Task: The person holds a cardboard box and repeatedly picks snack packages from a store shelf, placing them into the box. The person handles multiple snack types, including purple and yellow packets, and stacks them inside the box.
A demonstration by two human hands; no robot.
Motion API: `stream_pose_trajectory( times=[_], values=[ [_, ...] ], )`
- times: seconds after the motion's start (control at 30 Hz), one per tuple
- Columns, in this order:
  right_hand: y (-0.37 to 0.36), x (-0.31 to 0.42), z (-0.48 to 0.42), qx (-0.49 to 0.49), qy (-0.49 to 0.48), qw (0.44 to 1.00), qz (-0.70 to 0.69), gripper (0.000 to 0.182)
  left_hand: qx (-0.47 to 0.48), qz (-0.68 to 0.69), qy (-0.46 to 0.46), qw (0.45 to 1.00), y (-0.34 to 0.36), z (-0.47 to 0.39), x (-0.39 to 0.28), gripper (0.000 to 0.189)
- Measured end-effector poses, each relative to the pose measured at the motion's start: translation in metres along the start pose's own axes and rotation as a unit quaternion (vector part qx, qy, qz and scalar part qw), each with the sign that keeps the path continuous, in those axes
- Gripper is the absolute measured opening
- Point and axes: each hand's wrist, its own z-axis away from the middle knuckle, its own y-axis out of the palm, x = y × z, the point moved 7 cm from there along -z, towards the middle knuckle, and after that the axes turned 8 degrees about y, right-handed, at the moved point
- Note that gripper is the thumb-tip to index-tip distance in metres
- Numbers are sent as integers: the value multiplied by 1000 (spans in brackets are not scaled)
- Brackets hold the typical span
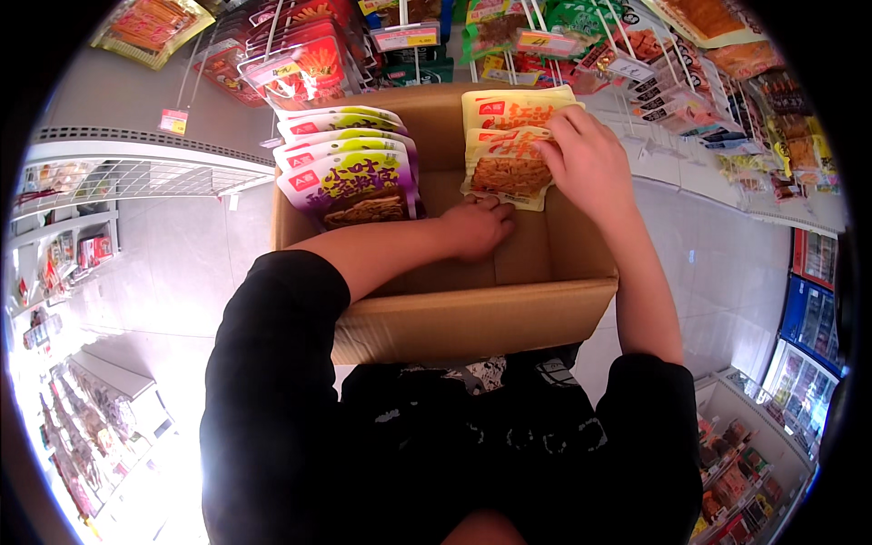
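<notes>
A cardboard box [477, 320] stands before me with its top uncovered. Several purple, white and green snack packets [347, 184] stand in a row along its left side. At the right rear, several cream-yellow snack packets [511, 174] lean in a stack. My right hand [589, 157] has its thumb and fingers closed on the right edge of these cream packets. Down inside the box, my left hand [480, 225] reaches to the bottom edge of the front cream packet, fingers curled; whether it grips the packet is hidden.
Hanging snack packets on hooks [409, 13] with price tags line the shelf beyond the box. A wire shelf [163, 167] juts in at the left. More racks [736, 470] of packets stand at the lower right and lower left, with grey tiled floor [170, 266] between.
</notes>
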Motion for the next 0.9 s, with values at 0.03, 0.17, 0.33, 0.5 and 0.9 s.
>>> stream_pose_trajectory(
  times=[0.03,0.17,0.33,0.5,0.9],
  values=[
    [0,0,0,-1,2,1000,-4,24,2,4,2,1000,-2,1,0,55],
    [-1,1,0,-27,-10,1000,0,22,11,22,6,1000,-6,-2,7,53],
    [-2,3,1,-26,-64,997,-33,24,23,34,0,999,-5,-3,6,55],
    [9,9,5,125,-57,988,-68,30,28,16,10,999,-4,-1,5,57],
    [-3,10,-1,-25,-68,997,0,19,48,39,6,998,-9,2,7,57]
  ],
)
